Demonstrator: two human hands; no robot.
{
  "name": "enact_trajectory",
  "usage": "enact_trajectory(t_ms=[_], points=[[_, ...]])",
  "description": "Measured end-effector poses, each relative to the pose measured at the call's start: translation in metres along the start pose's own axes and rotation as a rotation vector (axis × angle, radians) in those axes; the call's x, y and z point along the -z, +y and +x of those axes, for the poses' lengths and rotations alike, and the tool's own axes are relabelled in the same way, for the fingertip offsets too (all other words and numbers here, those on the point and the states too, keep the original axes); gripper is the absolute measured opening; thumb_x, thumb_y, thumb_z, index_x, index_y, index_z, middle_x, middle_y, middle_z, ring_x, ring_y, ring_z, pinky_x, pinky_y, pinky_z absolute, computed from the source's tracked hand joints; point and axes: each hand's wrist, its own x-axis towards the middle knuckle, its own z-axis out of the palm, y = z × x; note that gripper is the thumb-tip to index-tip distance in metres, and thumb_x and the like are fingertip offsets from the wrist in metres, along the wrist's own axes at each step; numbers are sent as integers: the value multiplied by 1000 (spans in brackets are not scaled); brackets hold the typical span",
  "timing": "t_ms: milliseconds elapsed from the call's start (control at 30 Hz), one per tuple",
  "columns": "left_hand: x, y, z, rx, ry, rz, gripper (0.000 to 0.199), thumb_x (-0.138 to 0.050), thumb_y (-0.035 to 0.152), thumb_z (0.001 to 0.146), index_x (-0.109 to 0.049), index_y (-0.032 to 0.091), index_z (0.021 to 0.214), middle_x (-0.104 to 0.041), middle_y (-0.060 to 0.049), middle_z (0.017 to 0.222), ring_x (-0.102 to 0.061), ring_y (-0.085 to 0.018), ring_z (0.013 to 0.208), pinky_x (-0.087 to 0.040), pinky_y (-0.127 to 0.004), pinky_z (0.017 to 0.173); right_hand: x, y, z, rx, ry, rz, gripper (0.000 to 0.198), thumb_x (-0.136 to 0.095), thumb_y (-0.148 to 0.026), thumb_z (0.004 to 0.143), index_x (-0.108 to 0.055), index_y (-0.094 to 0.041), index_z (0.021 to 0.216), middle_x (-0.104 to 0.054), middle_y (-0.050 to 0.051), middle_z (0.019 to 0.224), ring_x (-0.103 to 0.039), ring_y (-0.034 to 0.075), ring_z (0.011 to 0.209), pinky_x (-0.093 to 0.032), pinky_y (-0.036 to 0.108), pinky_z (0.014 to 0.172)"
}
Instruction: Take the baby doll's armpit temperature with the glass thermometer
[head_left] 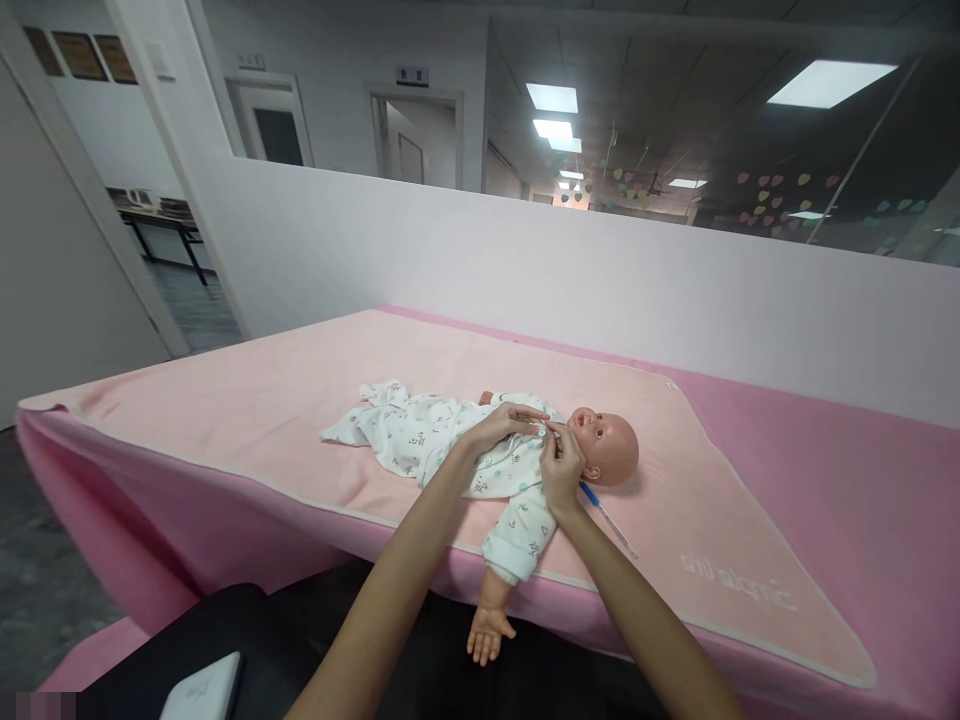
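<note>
A baby doll (613, 447) lies on its back, head to the right, dressed in a white printed outfit (420, 425). Both hands meet at the outfit's neckline, just below the doll's chin. My left hand (501, 425) reaches over the chest, its fingers closed on the cloth's edge. My right hand (562, 465) pinches the fabric beside it; the fingertips partly hide what they hold. By my right wrist lies a thin clear stick with a blue end (609, 520), perhaps a thermometer. One doll arm (491, 615) hangs over the near edge of the table.
A peach mat (262, 400) covers the pink-draped table (862, 450). Behind it stands a low white wall (450, 245) with glass above. A white flat object (201, 690) rests on a dark surface at lower left. A doorway and desk (165, 218) are farther left.
</note>
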Motion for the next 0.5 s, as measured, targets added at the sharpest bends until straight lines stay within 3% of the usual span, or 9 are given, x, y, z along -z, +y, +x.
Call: enact_trajectory(t_ms=[200,500], points=[[2,-7,4,3,33,-8,33,-65,15,59,-68,13,92,-63,-4,73,-56,-16,75,-41,-25,71,-2,1,2,6,-9,8,16,-43,-19,84,-59,-15,80,-63,4,76,-57,13,71,-46,23,64],[-7,2,1,-52,40,20,27,-57,12,58,-68,13,83,-63,-3,77,-54,-14,75,-40,-24,72,-4,0,-2,39,-28,-12,14,-48,-21,83,-60,-15,79,-55,4,78,-49,8,56,-42,20,54]])
